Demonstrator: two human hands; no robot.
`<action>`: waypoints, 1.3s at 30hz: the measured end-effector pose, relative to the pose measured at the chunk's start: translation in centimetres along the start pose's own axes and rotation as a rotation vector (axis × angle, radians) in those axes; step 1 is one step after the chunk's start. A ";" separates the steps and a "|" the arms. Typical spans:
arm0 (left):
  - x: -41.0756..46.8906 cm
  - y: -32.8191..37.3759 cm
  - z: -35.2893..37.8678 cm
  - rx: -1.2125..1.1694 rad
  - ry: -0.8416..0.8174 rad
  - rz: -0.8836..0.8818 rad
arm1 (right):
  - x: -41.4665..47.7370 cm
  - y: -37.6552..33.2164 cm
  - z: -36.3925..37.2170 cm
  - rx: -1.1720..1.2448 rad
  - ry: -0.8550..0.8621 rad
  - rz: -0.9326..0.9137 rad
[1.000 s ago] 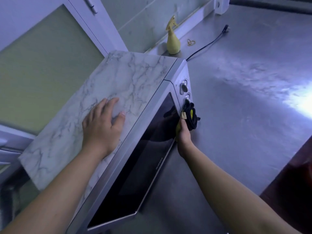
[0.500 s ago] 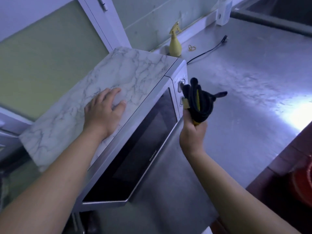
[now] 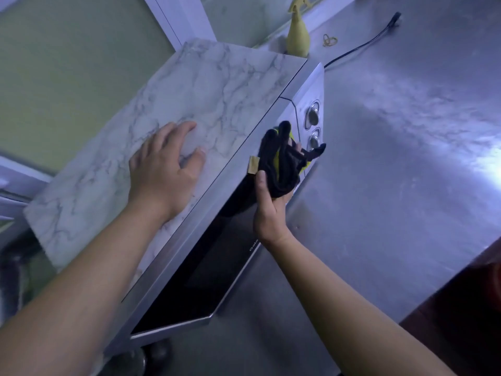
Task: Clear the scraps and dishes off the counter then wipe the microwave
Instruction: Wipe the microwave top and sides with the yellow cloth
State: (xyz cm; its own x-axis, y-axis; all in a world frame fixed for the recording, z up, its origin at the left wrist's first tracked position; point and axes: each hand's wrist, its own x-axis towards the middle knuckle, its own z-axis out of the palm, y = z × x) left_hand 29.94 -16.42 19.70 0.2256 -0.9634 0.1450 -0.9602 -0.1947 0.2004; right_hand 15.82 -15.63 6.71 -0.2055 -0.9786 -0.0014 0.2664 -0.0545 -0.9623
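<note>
The left arm enters from the lower left corner of the frame and runs bare up toward the centre. There the left hand [image 3: 162, 169] lies palm down on the microwave [image 3: 222, 85], its fingers [image 3: 180, 130] straight and slightly spread and the thumb out to the right. The right arm comes in from the lower right edge and rises to mid-frame, where the right hand [image 3: 271, 213] shows its thumb along the left side and grips a bunched dark cloth [image 3: 282, 169].

left grip [image 3: 162, 169]: bare | right grip [image 3: 271, 210]: bare | forearms [image 3: 81, 280]: bare
</note>
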 end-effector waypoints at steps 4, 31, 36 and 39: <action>-0.2 0.1 0.0 0.003 0.001 0.006 | -0.1 2.4 -1.0 0.069 0.104 0.219; -0.2 0.0 -0.3 0.036 -0.045 0.053 | -5.2 -5.8 2.4 -0.172 -0.060 -0.149; 0.0 -0.2 0.2 0.045 -0.047 0.049 | -3.7 -1.5 1.1 0.032 0.030 0.028; 0.0 -0.2 0.2 0.050 -0.036 0.045 | -3.4 1.6 0.0 0.104 0.127 0.301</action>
State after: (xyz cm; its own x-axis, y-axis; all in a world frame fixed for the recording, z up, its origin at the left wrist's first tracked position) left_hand 30.10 -16.38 19.47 0.1766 -0.9772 0.1180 -0.9765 -0.1588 0.1459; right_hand 16.92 -12.39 5.12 -0.2174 -0.9216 -0.3214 0.4259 0.2067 -0.8808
